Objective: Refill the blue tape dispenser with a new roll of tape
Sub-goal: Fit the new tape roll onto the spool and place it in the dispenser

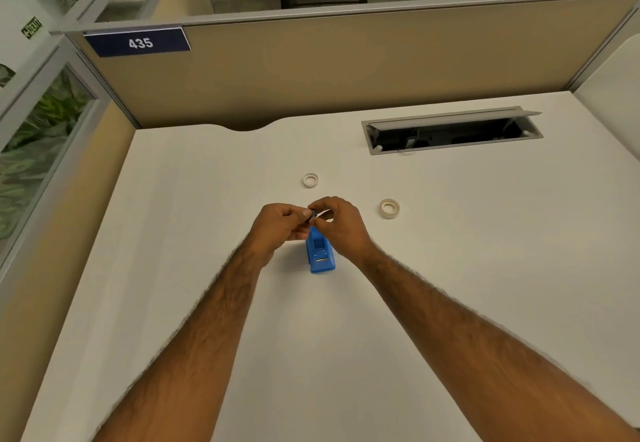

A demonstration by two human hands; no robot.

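Blue tape dispenser (320, 253): lies on the white desk (194, 234) near its middle, long axis running from the far edge toward the near edge, its far end hidden under the hands. Left hand (282, 223): curled just above the dispenser's far end, thumb and forefinger pinched together on a small dark part (312, 215). Right hand (337, 223): meets the left hand over the same spot, fingers bent and closed on that same dark part; whether the part sits loose or joined to the dispenser cannot be told. Tape roll (389, 208): pale, flat on the desk to the right of the hands, near them but apart, untouched. Smaller white ring (310, 180): flat on the desk beyond the hands toward the far edge, apart from them; whether it is an empty core or a thin roll cannot be told. Cable hatch (452, 133): grey-framed slot with its lid raised, set in the desk near the far right corner. Beige partition panel (346, 61): stands along the far edge of the desk, bearing a dark blue plate (138, 42) marked 435 at its upper left. Glass side screen (41, 123): runs along the left edge, green foliage showing through it
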